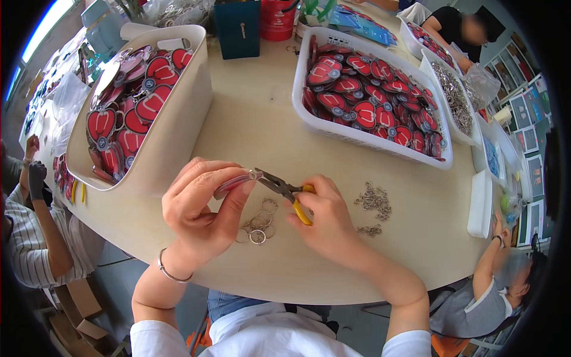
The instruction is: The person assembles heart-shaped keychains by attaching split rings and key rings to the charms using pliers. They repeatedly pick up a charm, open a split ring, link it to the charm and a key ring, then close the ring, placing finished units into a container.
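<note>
My left hand [205, 205] is closed, pinching a flat clear-edged charm [233, 183] seen nearly edge-on. A small metal ring [254, 174] sits at the charm's tip. In my right hand [324, 214] is a pair of pliers [285, 190] with yellow handles, their dark jaws meeting that ring. Below my left hand, several split key rings [257, 228] lie loose on the table. Small metal chain links [375, 201] are heaped to the right of my right hand.
A cream bin [199, 113] of red charms with rings stands at left; a white basket [369, 141] of red charms at back right. Beyond it, a white tray holds metal rings [452, 95]. A dark green box [237, 30] stands at the back. Other people sit around the table [256, 131].
</note>
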A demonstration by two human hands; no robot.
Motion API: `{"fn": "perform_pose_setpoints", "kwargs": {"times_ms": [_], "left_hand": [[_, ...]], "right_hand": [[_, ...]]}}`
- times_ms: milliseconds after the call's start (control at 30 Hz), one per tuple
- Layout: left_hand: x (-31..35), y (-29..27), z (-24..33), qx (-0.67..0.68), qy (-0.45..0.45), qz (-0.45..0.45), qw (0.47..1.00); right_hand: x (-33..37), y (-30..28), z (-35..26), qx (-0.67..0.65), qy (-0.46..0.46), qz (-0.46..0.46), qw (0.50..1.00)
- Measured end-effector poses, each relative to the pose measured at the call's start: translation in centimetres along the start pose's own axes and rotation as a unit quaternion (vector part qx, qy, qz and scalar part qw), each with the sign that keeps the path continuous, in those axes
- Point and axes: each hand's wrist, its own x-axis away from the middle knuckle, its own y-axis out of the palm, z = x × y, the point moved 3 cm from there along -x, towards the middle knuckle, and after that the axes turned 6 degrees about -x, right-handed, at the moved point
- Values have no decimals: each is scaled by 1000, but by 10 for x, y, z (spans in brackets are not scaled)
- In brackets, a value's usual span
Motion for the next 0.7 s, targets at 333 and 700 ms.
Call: {"fn": "perform_pose_setpoints", "kwargs": {"times_ms": [333,700], "left_hand": [[2,-16,-7,12,1,35,999],[13,10,-5,70,8,-10,997]], "right_hand": [[-30,14,-11,115,-121,-126,978],[-28,-35,-8,-188,141,-65,970]]}}
